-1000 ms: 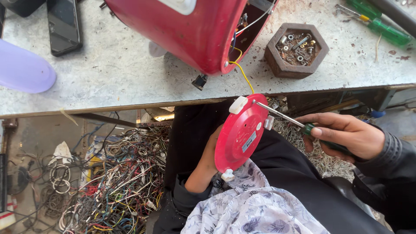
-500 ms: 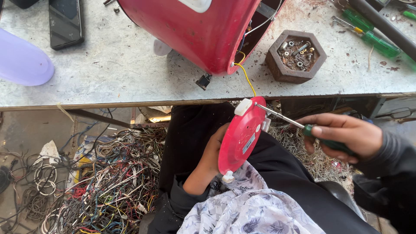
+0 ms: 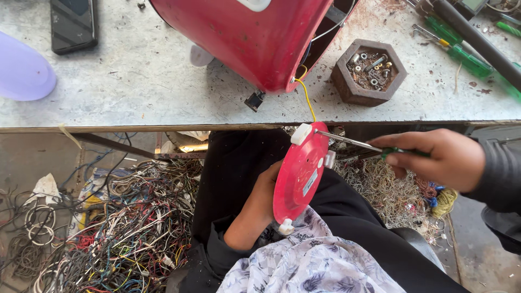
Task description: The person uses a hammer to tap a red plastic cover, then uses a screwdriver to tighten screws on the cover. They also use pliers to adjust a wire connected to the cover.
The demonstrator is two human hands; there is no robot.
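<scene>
I count one red disc point(image 3: 297, 176), one screwdriver point(image 3: 355, 144), one big red housing point(image 3: 255, 32) on the bench point(image 3: 135, 81), one hexagonal wooden pot point(image 3: 369, 70) of screws right of that housing, and one phone point(image 3: 73, 24) left of it. My left hand point(image 3: 266, 198) is curled tight around the disc's back edge, holding it upright below the housing, to which a yellow wire point(image 3: 307, 97) ties it, while my right hand point(image 3: 434, 157) is closed on the screwdriver handle with the shaft reaching the disc's upper rim. The left fingers are mostly hidden behind the disc, the housing is cut off at the top, and I cannot make out the screwdriver's tip.
</scene>
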